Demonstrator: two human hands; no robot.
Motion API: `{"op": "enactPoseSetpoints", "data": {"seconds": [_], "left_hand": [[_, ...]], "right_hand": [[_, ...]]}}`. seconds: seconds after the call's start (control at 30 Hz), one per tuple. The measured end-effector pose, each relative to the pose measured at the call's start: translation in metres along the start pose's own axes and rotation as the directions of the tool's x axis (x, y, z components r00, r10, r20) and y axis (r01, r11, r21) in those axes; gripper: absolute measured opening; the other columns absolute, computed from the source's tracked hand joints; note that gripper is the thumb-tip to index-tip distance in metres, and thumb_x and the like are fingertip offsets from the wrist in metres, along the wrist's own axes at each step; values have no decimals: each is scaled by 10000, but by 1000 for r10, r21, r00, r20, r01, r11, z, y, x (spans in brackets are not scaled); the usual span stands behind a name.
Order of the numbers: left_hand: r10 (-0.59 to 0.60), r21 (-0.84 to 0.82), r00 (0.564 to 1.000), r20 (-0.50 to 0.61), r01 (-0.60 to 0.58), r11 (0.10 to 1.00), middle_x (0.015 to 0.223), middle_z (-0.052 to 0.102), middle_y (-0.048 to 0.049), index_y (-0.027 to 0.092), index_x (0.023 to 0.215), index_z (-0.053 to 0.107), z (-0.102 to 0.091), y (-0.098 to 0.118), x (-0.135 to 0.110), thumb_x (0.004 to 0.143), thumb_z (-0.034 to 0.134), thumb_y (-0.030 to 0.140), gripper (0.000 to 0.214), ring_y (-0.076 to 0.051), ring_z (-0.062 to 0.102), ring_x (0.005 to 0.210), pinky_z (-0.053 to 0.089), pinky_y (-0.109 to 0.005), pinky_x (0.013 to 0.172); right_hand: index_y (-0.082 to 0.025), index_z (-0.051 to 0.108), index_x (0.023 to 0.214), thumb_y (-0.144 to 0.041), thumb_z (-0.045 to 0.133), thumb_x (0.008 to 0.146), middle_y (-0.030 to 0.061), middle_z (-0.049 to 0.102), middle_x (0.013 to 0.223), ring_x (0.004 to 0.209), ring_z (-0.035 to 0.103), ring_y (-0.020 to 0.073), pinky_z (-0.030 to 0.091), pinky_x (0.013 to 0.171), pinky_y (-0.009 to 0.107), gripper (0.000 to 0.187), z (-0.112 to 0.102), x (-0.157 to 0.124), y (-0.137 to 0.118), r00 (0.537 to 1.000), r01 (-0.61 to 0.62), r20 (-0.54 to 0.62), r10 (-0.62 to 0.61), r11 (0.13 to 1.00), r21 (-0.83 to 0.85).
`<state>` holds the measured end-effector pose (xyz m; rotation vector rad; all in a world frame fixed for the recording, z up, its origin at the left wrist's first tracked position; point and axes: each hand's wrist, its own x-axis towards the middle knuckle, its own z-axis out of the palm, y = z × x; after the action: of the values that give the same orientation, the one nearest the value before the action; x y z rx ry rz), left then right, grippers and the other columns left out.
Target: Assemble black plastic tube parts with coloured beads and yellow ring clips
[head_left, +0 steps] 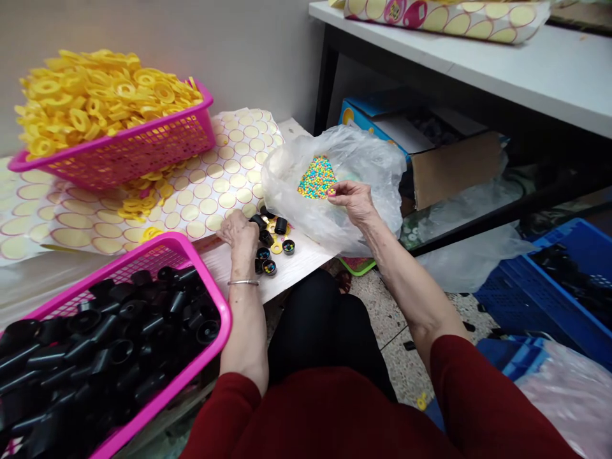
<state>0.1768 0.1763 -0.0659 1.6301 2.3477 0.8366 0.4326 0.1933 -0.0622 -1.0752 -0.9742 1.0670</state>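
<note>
My left hand (240,233) rests on the low white board (296,262), fingers curled round a small black tube (259,221). Beside it stand a few more black tubes (280,225) and black caps (288,247) with coloured beads inside. My right hand (352,199) hovers at the mouth of a clear plastic bag (368,167), fingertips pinched on a few of the tiny coloured beads (316,178) heaped inside it.
A pink basket of black tubes (108,338) sits near left. A pink basket of yellow rings (102,102) stands behind on sheets of round stickers (215,185). A table (526,70), cardboard box (444,162) and blue crates (564,287) are on the right.
</note>
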Motion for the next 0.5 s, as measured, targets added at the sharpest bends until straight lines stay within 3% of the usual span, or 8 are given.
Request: {"op": "enactPoseSetpoints", "data": {"seconds": [0.17, 0.3, 0.4, 0.5], "left_hand": [[72, -55, 996, -57, -75, 996, 802, 555, -96, 194, 774, 509, -1, -3, 1, 650, 486, 79, 170, -341, 511, 988, 362, -526, 878], [186, -240, 975, -124, -211, 948, 820, 537, -56, 186, 912, 532, -8, 0, -2, 717, 520, 146, 200, -257, 525, 883, 417, -453, 861], [325, -346, 928, -180, -369, 862, 836, 532, -28, 188, 984, 531, -17, 11, -15, 753, 569, 207, 234, -204, 526, 826, 448, -389, 823], [501, -429, 841, -202, -536, 727, 843, 541, -14, 187, 994, 542, -24, 22, -40, 757, 628, 234, 256, -174, 542, 804, 474, -337, 770]], "right_hand": [[-168, 641, 632, -198, 778, 460, -48, 605, 633, 611, 529, 92, 459, 641, 263, 222, 6, -11, -3, 998, 64, 14, -63, 995, -79], [-168, 653, 661, -203, 790, 493, -40, 626, 672, 651, 542, 100, 458, 658, 259, 220, 20, -27, -12, 993, 101, 75, -95, 991, -88], [-176, 671, 717, -235, 804, 539, -25, 651, 735, 719, 570, 118, 481, 702, 267, 230, 37, -48, -21, 980, 99, 177, -92, 995, -33], [-180, 676, 776, -290, 819, 582, -14, 660, 784, 763, 589, 123, 498, 756, 276, 265, 52, -76, -26, 968, 55, 244, -65, 997, 48]]}}
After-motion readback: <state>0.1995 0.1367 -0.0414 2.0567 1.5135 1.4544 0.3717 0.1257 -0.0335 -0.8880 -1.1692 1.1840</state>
